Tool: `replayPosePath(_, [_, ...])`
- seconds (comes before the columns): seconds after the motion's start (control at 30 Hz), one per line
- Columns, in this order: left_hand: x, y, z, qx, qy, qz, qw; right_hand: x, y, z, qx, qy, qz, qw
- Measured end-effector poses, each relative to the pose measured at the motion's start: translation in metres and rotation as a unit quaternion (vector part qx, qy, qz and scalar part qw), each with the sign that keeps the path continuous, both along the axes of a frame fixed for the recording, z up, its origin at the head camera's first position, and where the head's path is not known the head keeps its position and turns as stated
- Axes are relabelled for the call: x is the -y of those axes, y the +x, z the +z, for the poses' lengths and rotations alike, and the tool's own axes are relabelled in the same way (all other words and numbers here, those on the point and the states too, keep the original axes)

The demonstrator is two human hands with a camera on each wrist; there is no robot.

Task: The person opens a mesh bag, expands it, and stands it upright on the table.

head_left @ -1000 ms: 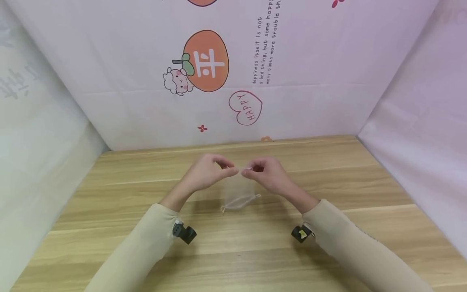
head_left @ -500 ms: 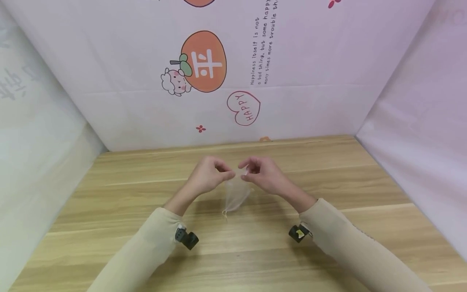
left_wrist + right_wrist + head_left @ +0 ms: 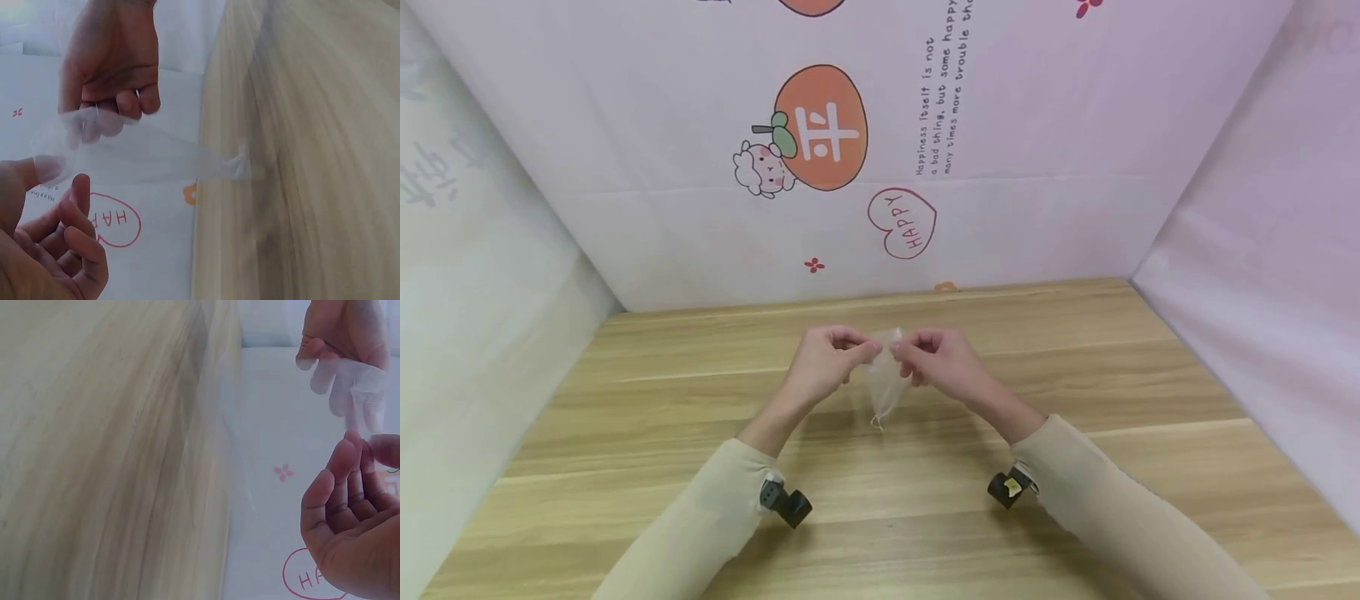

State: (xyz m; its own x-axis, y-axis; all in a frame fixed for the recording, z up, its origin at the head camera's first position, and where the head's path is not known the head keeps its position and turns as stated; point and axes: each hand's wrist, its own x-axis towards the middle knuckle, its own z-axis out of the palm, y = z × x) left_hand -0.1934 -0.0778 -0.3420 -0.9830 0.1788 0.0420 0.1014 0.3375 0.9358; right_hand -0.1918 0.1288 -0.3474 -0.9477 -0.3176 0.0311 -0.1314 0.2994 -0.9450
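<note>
A small sheer white drawstring bag (image 3: pixel 883 387) hangs between the two hands above the table, narrowing downward to a thin looped cord (image 3: pixel 877 422). From the left, my left hand (image 3: pixel 823 358) pinches its upper edge between thumb and fingers. My right hand (image 3: pixel 943 362) pinches the same edge from the other side, its fingertips close to the left ones. In the left wrist view the see-through bag (image 3: pixel 162 153) stretches sideways, and the left thumb (image 3: pixel 50 167) shows through its fabric. Bag fabric (image 3: pixel 367 381) covers some of the left fingers in the right wrist view.
A wood-grain table (image 3: pixel 880 525) lies under both hands. Behind it rises a white printed cloth (image 3: pixel 1022 225), with white cloth walls on the left (image 3: pixel 490 275) and right (image 3: pixel 1262 275). Small black cameras are strapped at both sleeves.
The bag's lower end has gone from a wide edge with cords at both corners to a narrow point with one loop visible. The right hand's fingers have come together on the upper edge.
</note>
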Motion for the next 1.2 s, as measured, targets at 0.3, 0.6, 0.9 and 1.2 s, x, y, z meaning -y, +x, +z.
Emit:
replayPosePath(0.3, [0.002, -0.003, 0.003, -0.052, -0.045, -0.002, 0.9976, -0.003, -0.001, 0.005, 0.014, 0.03, 0.007, 0.999])
replayPosePath(0.6, [-0.001, -0.002, 0.002, -0.044, -0.019, -0.004, 0.9989, -0.007, -0.005, 0.003, -0.011, 0.039, 0.0, 0.999])
replayPosePath(0.9, [-0.004, -0.009, -0.002, -0.089, -0.046, 0.004, 0.995, -0.004, -0.011, -0.001, -0.153, 0.064, -0.022, 0.986])
replayPosePath(1.2, [-0.007, 0.001, -0.005, -0.082, -0.094, 0.036, 0.9915, 0.002, -0.011, -0.014, -0.069, -0.076, -0.099, 0.99])
